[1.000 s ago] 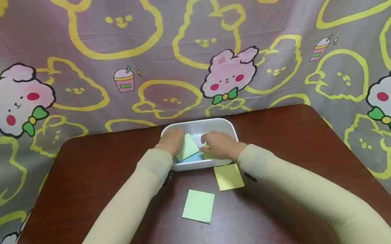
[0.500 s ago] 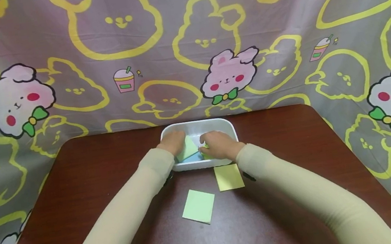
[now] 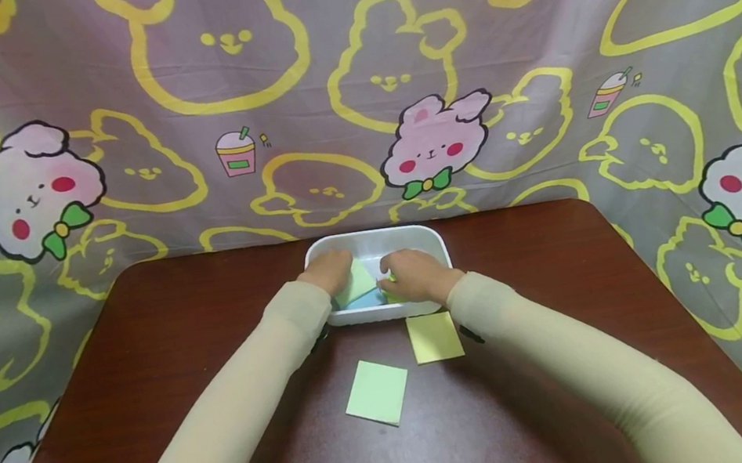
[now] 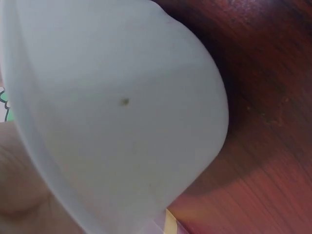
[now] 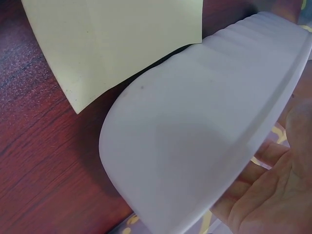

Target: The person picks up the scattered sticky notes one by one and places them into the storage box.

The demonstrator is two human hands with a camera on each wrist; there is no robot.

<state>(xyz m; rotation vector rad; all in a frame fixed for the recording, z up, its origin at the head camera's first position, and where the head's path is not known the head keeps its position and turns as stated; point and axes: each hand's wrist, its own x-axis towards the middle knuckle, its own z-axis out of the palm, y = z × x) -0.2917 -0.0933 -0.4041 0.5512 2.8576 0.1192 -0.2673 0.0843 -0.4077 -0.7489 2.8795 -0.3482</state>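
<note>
A white plastic basin (image 3: 382,312) stands near the table's far edge, and both hands reach into it. My left hand (image 3: 328,271) bends down at the basin's left side, right at the edge of a pale green sticky note pad (image 3: 355,284); its fingertips are hidden, so I cannot tell whether they hold the pad. My right hand (image 3: 416,273) curls its thumb and fingers round a yellow-green sticky note pad (image 3: 391,289), mostly covered by the hand. A blue sticky note pad (image 3: 368,299) lies under the green one. Both wrist views show mainly the basin's outer wall (image 4: 136,126).
On the dark wooden table (image 3: 531,256), a yellow sticky note pad (image 3: 435,337) lies right against the basin's front. Closer to the person is another pale green sticky note pad (image 3: 377,393). A patterned curtain (image 3: 289,53) hangs behind the table and along its sides.
Over the last second the green pad in the basin has shifted and tipped slightly lower beside the left hand. The right hand has edged a little to the left. Pads on the table stay put.
</note>
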